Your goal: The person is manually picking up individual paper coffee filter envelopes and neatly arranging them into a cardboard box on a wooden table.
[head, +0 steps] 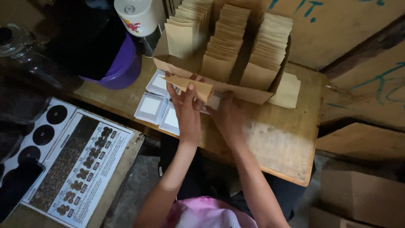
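Both of our hands work at the wooden surface (278, 143): our left hand (187, 112) pinches a tan paper pouch (190, 86) by its lower edge, our right hand (230, 116) curls beside it, its grip hidden. Bare wood lies open toward the right edge. White square packets (150, 106) sit left; beyond, a cardboard box (253, 93) holds three rows of tan pouches (223, 42).

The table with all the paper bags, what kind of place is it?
Probably a small coffee-packing workshop: a cardboard box full of brown paper pouches, white label packets, and a coffee-bean chart.
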